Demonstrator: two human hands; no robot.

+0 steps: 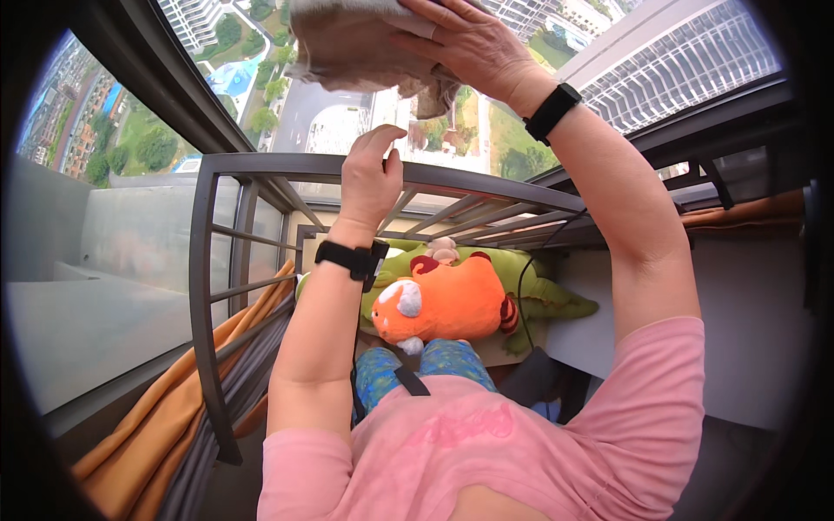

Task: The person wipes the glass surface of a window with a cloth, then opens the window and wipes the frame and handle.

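Note:
At the top of the view, my right hand point(466, 49) lies with its fingers spread on a grey-brown cloth point(365, 52), pressing it toward the window glass point(287, 111). A thick fold of the cloth hangs below the palm. My left hand point(373, 176) is at the top rail of the grey metal guardrail point(287, 164), with its fingers bent over and no object seen in it. Part of that grip is hidden by the back of the hand. Black bands circle both wrists.
Below the guardrail lie an orange plush toy point(456, 299) and a green plush toy point(554, 299). Orange and grey curtains point(169, 404) hang at the left. A thin black cable point(521, 293) runs down past the toys. Dark window frames point(169, 78) border the glass.

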